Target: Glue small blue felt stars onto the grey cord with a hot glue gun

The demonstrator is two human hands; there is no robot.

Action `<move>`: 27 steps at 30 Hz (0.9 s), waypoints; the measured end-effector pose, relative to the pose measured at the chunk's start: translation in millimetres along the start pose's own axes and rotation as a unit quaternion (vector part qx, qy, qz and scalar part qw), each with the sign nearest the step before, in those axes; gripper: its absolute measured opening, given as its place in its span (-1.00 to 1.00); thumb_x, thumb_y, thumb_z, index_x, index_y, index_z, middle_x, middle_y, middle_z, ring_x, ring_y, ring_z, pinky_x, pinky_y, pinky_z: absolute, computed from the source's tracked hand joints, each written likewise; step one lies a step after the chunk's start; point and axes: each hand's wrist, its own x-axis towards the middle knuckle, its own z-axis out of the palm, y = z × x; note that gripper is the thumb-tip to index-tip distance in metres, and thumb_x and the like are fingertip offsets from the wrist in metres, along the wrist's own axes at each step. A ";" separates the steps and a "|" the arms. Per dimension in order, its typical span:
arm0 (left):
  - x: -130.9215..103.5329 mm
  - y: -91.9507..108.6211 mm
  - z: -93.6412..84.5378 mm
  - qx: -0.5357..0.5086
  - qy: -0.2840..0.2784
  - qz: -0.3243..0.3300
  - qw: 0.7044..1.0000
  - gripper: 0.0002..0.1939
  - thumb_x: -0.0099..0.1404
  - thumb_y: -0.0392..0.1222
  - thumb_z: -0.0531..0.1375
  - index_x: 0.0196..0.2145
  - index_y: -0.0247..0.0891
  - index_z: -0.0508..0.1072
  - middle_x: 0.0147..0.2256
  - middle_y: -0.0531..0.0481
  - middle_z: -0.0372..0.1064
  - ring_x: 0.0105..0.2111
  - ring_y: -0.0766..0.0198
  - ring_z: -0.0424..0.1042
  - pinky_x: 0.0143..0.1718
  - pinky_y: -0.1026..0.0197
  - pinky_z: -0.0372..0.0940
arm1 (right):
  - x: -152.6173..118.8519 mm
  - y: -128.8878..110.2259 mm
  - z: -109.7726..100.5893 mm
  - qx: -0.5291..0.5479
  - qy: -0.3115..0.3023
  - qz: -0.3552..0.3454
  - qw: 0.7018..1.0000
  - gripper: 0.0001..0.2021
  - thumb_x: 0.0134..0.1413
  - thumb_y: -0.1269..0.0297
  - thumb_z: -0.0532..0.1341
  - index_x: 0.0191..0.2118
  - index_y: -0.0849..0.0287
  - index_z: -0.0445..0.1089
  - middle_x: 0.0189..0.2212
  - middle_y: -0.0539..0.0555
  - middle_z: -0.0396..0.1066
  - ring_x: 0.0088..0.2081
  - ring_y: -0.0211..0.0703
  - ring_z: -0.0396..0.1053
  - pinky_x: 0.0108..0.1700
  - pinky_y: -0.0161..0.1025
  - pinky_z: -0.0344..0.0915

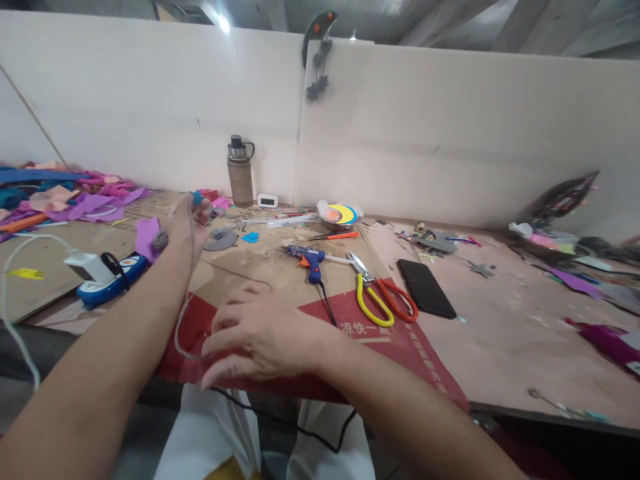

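One grey cord (181, 323) runs between the half-curled left hand (193, 221) and loosely bent right hand (255, 330), grip indeterminable at both, with one glue gun (313, 260), one pair of scissors (369, 280) and one phone (427, 289) occupying space beyond the right hand, on a littered bench (500, 333) backed by white panels (150, 100).

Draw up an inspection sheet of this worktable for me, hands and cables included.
Surface: cardboard with a red printed section, on a pinkish tabletop.
Work things: grey cord between the left hand and right hand; glue gun and scissors nearby.
Clutter: felt scraps at left, phone beside the scissors.
Hands: left farther forward, right nearer the body; grip on the cord unclear.
Cables: black cable from the glue gun; white cable at the charger on the power strip.
Surroundings: white panels behind, bottle in front.
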 end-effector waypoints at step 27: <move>-47.4 -6.6 47.6 -0.111 -0.073 -0.039 0.990 -0.94 0.20 -0.30 0.21 -0.43 -0.29 0.39 -0.53 0.06 0.40 -0.52 0.38 0.47 -0.57 0.42 0.30 | -64.9 93.2 -29.4 -0.194 0.059 0.562 0.802 -0.71 -0.02 0.04 0.23 -0.55 0.15 0.39 -0.53 0.18 0.40 -0.37 0.00 0.36 -0.28 -0.12 0.19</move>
